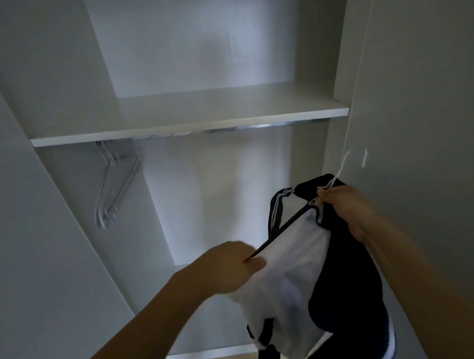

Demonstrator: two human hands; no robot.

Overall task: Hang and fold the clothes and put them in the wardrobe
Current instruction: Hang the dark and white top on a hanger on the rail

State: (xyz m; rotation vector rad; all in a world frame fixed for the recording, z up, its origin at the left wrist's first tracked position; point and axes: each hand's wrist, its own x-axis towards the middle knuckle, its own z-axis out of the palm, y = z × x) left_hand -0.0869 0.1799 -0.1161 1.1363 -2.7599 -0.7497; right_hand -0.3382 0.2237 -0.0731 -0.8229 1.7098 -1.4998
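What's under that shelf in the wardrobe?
Under the shelf runs a rail with empty white hangers bunched at its left end. The shelf edge hides most of the rail, so how it is fixed cannot be seen.

One view only, head-worn and wide-angle, facing straight into the open wardrobe from close in front, with its side panels bowing outward at the frame edges. The shelf crosses at about eye level; sight line runs slightly upward to the compartment above the shelf and down past the rail under the shelf to the floor strip at bottom. Both forearms enter from the lower edge, below the shelf.
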